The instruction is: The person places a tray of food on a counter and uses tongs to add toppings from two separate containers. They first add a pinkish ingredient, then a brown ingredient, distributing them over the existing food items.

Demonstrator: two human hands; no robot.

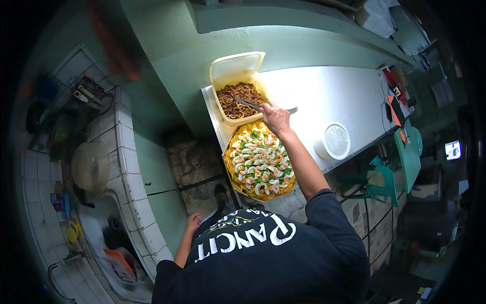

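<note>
My right hand [275, 118] is closed around a pair of metal tongs [248, 103], reaching over the table. The tips of the tongs are down among brown, crisp-looking strips [237, 95] in a pale yellow plastic tub [234, 121], whose lid [237, 67] is tipped back against the wall. Just in front of the tub sits a large tray of yellow noodles [260, 162], topped with white egg slices, shrimp and chopped greens. My left hand [193, 222] hangs low beside my body, away from the table, with fingers loosely bent and nothing seen in them.
A round white tub with a lid [336, 142] stands on the white table [324, 91], right of my forearm. Papers and small items [397, 93] lie at its far right end. Left is a tiled counter with a sink [114, 228]. A green chair [379, 182] stands on the right.
</note>
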